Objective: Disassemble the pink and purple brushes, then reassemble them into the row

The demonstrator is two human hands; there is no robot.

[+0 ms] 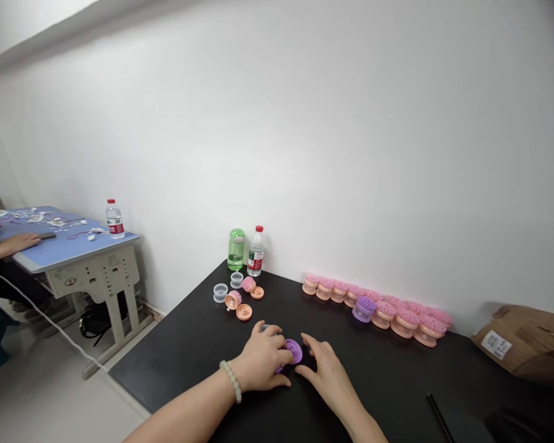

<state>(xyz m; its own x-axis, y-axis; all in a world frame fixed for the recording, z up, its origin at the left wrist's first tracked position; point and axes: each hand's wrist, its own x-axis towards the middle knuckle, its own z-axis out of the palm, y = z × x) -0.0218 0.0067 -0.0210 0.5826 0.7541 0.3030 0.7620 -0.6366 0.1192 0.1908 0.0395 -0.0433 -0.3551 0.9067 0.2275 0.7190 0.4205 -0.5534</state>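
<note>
My left hand (265, 360), with a beaded bracelet at the wrist, is closed over purple brush parts on the black table. A bit of purple bristle piece (279, 369) shows between its thumb and fingers; the rest is hidden. Under its fingertips a clear ring (264, 328) partly shows. A round purple cap (295, 351) sits between my two hands, touching or close to the left fingers. On the cap's right side my right hand (327, 369) is open, thumb and fingers apart, holding nothing.
Behind my hands lie clear cups (220, 293), pink bristle pieces (233, 299) and peach caps (244, 312). A row of pink brushes (404, 320) with one purple brush (364, 309) lines the wall. Bottles (255, 252), a paper bag (521, 338) and a black pen (440, 418) lie around. Another person's hand (23, 242) rests on a blue table.
</note>
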